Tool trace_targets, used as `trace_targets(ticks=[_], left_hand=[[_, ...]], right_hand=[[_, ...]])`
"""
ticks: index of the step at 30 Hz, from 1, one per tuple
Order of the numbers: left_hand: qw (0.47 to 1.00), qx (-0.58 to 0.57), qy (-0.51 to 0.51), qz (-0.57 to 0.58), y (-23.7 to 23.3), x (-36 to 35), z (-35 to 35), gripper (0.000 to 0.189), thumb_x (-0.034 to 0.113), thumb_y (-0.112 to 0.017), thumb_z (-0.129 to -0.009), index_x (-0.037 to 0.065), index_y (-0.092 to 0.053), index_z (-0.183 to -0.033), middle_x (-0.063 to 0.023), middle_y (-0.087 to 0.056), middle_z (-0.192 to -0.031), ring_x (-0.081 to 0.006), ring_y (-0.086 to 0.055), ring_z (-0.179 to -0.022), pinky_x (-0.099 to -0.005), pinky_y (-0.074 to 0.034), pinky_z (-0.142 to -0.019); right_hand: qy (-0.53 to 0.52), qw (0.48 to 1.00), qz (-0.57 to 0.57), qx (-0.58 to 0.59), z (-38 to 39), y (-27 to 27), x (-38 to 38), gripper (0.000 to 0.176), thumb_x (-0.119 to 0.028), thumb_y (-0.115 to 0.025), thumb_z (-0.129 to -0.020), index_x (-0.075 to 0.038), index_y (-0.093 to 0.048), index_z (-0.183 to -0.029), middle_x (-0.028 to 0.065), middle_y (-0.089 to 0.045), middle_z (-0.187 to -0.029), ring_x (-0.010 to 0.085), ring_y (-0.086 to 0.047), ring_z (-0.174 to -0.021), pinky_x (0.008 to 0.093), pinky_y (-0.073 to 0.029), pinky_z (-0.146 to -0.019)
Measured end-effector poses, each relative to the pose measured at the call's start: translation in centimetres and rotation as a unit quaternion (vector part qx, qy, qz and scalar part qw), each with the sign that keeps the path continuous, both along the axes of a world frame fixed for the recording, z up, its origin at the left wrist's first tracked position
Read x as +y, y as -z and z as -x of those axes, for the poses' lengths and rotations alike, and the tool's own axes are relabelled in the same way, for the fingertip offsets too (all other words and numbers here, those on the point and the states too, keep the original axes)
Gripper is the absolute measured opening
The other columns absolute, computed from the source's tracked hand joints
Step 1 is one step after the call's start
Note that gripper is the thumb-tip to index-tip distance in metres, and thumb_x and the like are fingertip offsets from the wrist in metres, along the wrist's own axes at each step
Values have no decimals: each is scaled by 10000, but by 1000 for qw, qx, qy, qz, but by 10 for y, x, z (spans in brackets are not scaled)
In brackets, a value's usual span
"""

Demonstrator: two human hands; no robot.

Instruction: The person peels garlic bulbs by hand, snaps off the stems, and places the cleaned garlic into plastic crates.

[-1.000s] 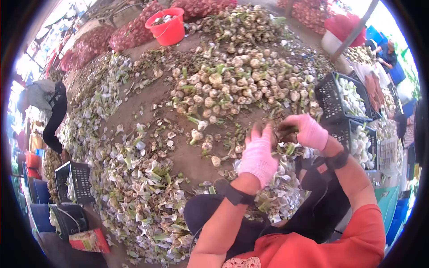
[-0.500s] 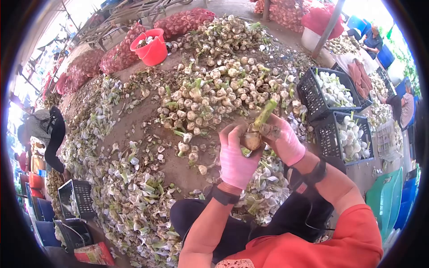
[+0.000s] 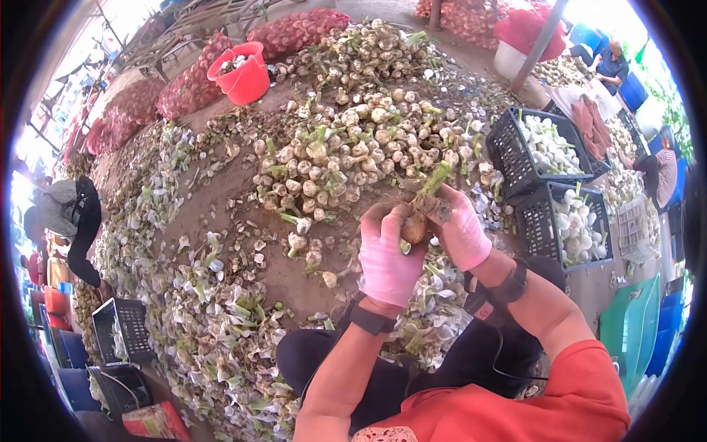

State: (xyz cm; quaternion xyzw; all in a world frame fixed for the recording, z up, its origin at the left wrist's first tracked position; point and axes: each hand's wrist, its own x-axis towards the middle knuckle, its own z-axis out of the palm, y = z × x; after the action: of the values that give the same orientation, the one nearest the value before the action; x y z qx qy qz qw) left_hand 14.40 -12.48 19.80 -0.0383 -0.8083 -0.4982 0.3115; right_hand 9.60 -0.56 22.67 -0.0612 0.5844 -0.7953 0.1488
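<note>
A garlic bulb (image 3: 414, 230) with a short green stem is held between my two hands, stem slanting up and to the right. My left hand (image 3: 389, 258), in a pink fingerless-style glove, is closed round the bulb's left side. My right hand (image 3: 462, 230), gloved the same way, grips the stem base and loose outer skin with soil-stained fingers. Beyond them lies a heap of unpeeled garlic (image 3: 331, 162), and a few single bulbs (image 3: 297, 241) rest on the ground left of my hands.
Black crates of white peeled garlic (image 3: 549, 144) (image 3: 582, 228) stand at my right. Peeled skins (image 3: 221, 324) cover the ground at left and between my legs. A red bucket (image 3: 243, 74) and red net sacks (image 3: 191, 85) are farther off. Other people (image 3: 613, 66) sit at right.
The garlic bulb is turned slightly between my hands, and my right fingers have shifted at the stem base. The whole view has moved a little.
</note>
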Motion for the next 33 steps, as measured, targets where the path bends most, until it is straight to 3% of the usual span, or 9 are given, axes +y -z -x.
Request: trace_targets(ticks=[10, 18, 28, 30, 31, 33], left_hand=[[999, 1, -6, 43, 6, -3, -2, 575, 4, -791, -608, 97, -540, -1117, -133, -488, -1115, -318, -535, -1036, -382, -473, -852], [989, -117, 12, -93, -11, -6, -6, 609, 57, -837, -565, 44, -544, -1099, -116, -497, -1076, -259, -539, -957, -337, -459, -830], [982, -149, 42, -112, -7, -10, -7, 630, 69, -854, -584, 27, -527, -1121, -95, -535, -1074, -209, -552, -987, -322, -470, -856], [959, -140, 110, -220, 5, -12, -3, 662, 60, -844, -624, 16, -480, -1176, -87, -553, -1144, -177, -574, -1024, -307, -490, -873], [959, -140, 112, -219, 9, -13, -3, 662, 60, -844, -624, 16, -480, -1176, -87, -553, -1144, -177, -574, -1024, -307, -490, -873], [899, -207, 181, -341, 3, -16, -4, 711, 28, -827, -645, 16, -430, -1235, -88, -569, -1169, -159, -579, -1048, -305, -501, -892]], right_hand=[[-16, 999, 10, -26, 3, 7, -2, 366, -209, -631, -901, 5, -576, -1192, 49, -641, -1039, 114, -591, -934, 261, -482, -819], [-39, 995, -79, 38, 0, -6, 0, 295, -185, -568, -938, 13, -586, -1155, 44, -641, -1013, 92, -569, -906, 256, -478, -800], [-89, 973, -168, 133, 1, -14, 10, 258, -51, -507, -927, 27, -571, -1165, 69, -649, -1023, 113, -579, -968, 275, -478, -854], [-101, 966, -186, 149, 3, -16, 14, 259, -32, -503, -922, 29, -572, -1164, 76, -650, -1028, 115, -579, -971, 277, -476, -863], [-104, 958, -199, 177, 4, -15, 16, 262, -19, -501, -916, 28, -573, -1164, 78, -651, -1032, 119, -581, -971, 280, -474, -868], [-108, 949, -212, 205, 2, -18, 17, 266, -5, -499, -910, 27, -574, -1163, 81, -652, -1035, 123, -583, -971, 283, -471, -873]])
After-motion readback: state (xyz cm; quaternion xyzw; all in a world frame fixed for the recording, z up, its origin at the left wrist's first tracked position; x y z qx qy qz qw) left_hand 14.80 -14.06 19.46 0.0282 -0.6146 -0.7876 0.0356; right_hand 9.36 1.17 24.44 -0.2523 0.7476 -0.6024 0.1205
